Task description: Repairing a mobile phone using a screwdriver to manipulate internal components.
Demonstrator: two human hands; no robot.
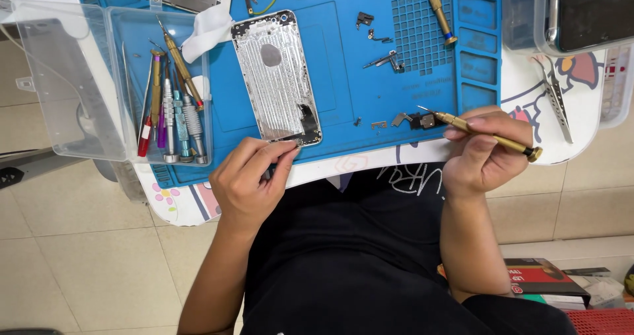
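Blue work mat covers most of the table in front of me, gridded section and small compartments on its right side. Clear plastic box sits open on the mat's left edge, lid flipped out to the left; inside it, a bundle of precision screwdrivers with red, purple, teal and brass handles, lying roughly parallel. Stripped silver phone housing lies flat on the mat, inside face up, tilted slightly, just right of the box. My left hand is at the housing's bottom edge, thumb and forefinger pinched narrow right at the near corner; whether there's a tiny part between the fingertips, I can't tell. My right hand is off the mat's lower right corner, closed around a brass screwdriver, tip pointing left and just above the mat edge. Near that tip: a cluster of small black and metal parts, close together. More loose brackets higher up by the grid. Second brass-handled tool lies on the grid. Metal tweezers rest on the white table right of the mat, well apart from my right hand.
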